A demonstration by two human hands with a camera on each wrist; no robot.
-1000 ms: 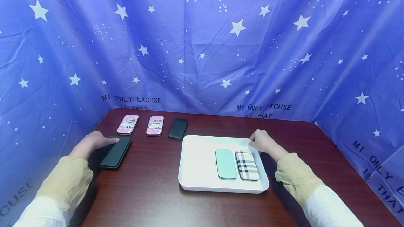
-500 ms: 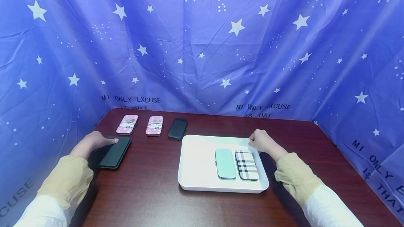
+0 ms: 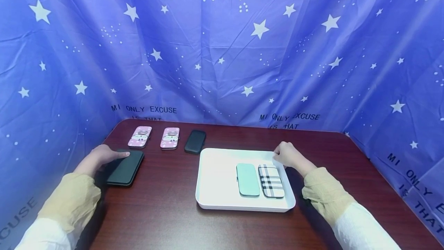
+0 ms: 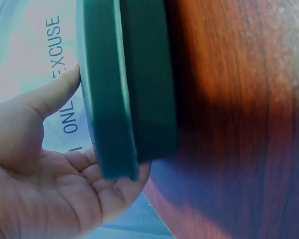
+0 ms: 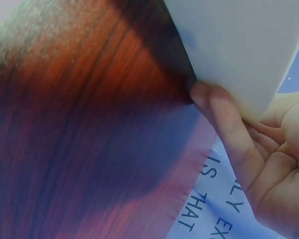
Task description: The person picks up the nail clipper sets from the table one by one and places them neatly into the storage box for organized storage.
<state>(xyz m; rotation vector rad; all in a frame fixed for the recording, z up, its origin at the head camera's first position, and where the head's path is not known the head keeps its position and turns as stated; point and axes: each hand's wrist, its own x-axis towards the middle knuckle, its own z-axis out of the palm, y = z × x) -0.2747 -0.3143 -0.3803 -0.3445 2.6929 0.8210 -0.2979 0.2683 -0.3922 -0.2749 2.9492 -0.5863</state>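
Observation:
At the table's left edge my left hand (image 3: 103, 157) grips a dark green box (image 3: 125, 168), thumb on its top. The left wrist view shows the left hand's (image 4: 65, 174) fingers curled under the end of the green box (image 4: 107, 99). My right hand (image 3: 288, 155) pinches the far right part of the white tray's rim (image 3: 243, 207). In the right wrist view the right hand's (image 5: 259, 154) fingers bend round the tray wall (image 5: 239, 50). Inside the tray a mint green case (image 3: 248, 180) lies left of a plaid case (image 3: 271, 181).
Along the back left of the brown table (image 3: 166, 211) lie two pink patterned cases (image 3: 140, 137) and a black case (image 3: 195, 142), close to the tray's far left corner. A blue star-patterned curtain (image 3: 215, 49) hangs round the table's back and sides.
My left hand and the dark green box have shifted very slightly to the left. The right hand stays at the tray rim.

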